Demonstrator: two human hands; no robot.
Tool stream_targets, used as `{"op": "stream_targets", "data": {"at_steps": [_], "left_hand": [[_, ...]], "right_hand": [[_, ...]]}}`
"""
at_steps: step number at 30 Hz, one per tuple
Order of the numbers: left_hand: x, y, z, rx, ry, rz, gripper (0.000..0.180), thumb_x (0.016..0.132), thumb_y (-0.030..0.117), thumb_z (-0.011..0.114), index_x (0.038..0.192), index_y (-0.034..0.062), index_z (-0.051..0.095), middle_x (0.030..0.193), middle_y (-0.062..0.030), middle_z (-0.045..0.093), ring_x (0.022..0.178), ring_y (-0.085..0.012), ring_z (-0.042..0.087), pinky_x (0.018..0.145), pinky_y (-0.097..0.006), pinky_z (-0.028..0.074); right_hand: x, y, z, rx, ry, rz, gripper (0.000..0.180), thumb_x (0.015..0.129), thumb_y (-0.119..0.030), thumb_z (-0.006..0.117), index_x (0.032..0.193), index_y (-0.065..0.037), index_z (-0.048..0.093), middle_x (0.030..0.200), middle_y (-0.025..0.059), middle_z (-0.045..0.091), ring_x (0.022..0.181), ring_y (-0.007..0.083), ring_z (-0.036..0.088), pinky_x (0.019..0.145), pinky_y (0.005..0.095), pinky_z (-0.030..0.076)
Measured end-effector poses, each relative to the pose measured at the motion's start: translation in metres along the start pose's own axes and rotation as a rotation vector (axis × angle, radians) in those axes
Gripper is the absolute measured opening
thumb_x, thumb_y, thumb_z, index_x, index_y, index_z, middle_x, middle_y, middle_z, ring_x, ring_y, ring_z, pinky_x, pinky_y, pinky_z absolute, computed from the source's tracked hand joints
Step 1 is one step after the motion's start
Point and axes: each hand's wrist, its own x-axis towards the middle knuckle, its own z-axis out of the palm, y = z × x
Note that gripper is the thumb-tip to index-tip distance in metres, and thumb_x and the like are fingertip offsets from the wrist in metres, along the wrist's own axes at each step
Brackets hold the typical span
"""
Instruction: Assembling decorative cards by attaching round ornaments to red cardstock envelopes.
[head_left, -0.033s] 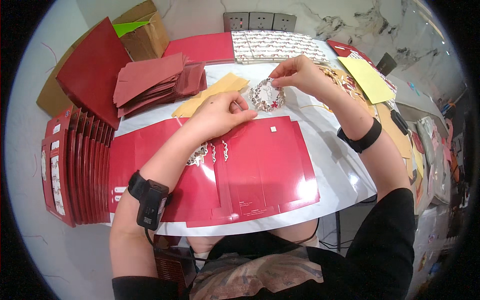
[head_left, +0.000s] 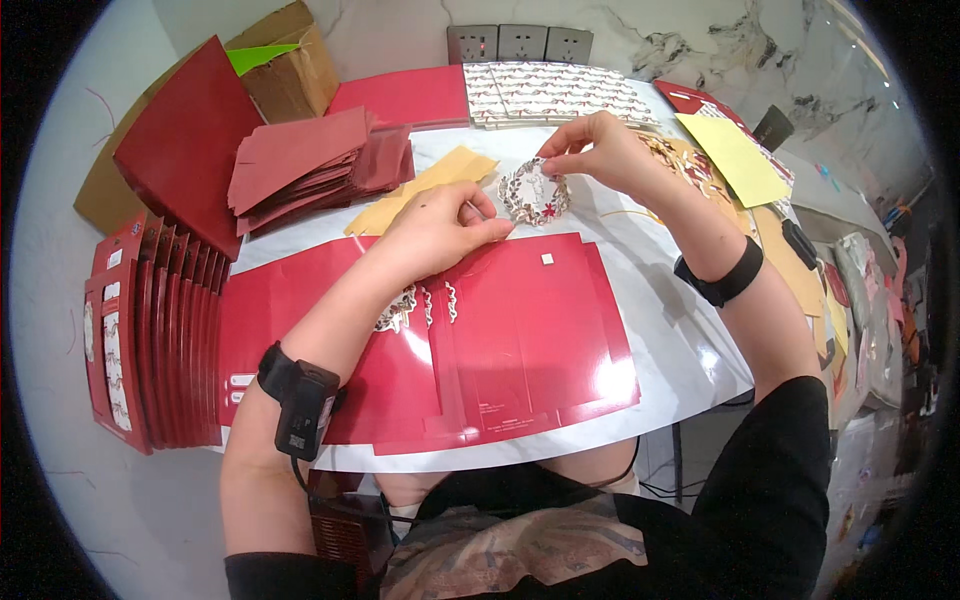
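Observation:
My right hand pinches the upper edge of a round paper wreath cutout, with silvery leaves and a small red flower low on it. The cutout stands tilted just above the table. At its lower left is my left hand, fingers curled and thumb stretched out apart from them. The thumb tip lies close to the wreath's edge; whether they touch I cannot tell. Below, glossy red card sheets overlap on the table, with a small white square on one. Another wreath design shows partly behind my left forearm.
Folded red boxes stand in a row at the left. Dark red paper pieces are stacked behind, beside a tan strip. Patterned white sheets lie at the back. On the right are a yellow sheet and loose cutouts.

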Motion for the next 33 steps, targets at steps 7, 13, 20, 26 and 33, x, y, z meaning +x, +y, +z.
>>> {"op": "stream_targets", "data": {"at_steps": [7, 13, 20, 26, 33], "left_hand": [[0.000, 0.007, 0.002, -0.106, 0.131, 0.070, 0.047, 0.085, 0.037, 0.082, 0.110, -0.0001, 0.069, 0.088, -0.0090, 0.073, 0.082, -0.0169, 0.070, 0.076, -0.032, 0.055], [0.005, 0.000, 0.002, -0.138, 0.198, 0.084, 0.045, 0.085, 0.036, 0.082, 0.109, 0.0003, 0.069, 0.088, -0.0099, 0.073, 0.082, -0.0173, 0.071, 0.077, -0.032, 0.055], [0.005, 0.003, -0.003, -0.326, 0.203, 0.157, 0.021, 0.092, 0.017, 0.079, 0.101, 0.0025, 0.068, 0.083, 0.0009, 0.068, 0.072, -0.0059, 0.061, 0.065, -0.021, 0.047], [-0.002, 0.009, -0.008, -0.574, 0.176, 0.108, 0.018, 0.089, 0.016, 0.081, 0.086, 0.0070, 0.066, 0.080, 0.0018, 0.067, 0.069, -0.0055, 0.059, 0.063, -0.020, 0.046], [-0.005, 0.016, -0.008, -0.463, 0.049, 0.014, 0.019, 0.091, 0.020, 0.080, 0.083, 0.0081, 0.067, 0.078, 0.0020, 0.067, 0.066, -0.0052, 0.057, 0.062, -0.019, 0.044]], "right_hand": [[0.002, 0.008, 0.002, 0.253, 0.009, -0.066, 0.017, 0.083, -0.010, 0.080, 0.098, -0.003, 0.080, 0.089, 0.0088, 0.078, 0.079, 0.0136, 0.070, 0.076, 0.0281, 0.055], [-0.007, -0.017, 0.001, -0.008, 0.028, -0.277, 0.013, 0.089, -0.008, 0.075, 0.100, -0.002, 0.078, 0.090, 0.0066, 0.076, 0.089, 0.0144, 0.069, 0.090, 0.0304, 0.054], [-0.019, -0.034, 0.017, 0.135, 0.048, -0.367, 0.020, 0.093, -0.011, 0.073, 0.112, -0.003, 0.073, 0.088, 0.0019, 0.069, 0.086, 0.0120, 0.067, 0.079, 0.0295, 0.053], [-0.027, -0.028, 0.015, 0.468, -0.004, 0.021, 0.022, 0.093, -0.017, 0.076, 0.106, -0.001, 0.070, 0.088, 0.0019, 0.071, 0.076, 0.0083, 0.066, 0.071, 0.0236, 0.052], [-0.034, -0.020, 0.014, 0.466, -0.044, 0.176, 0.019, 0.091, -0.021, 0.079, 0.094, -0.003, 0.071, 0.083, 0.0007, 0.071, 0.071, 0.0055, 0.061, 0.064, 0.0221, 0.048]]}}
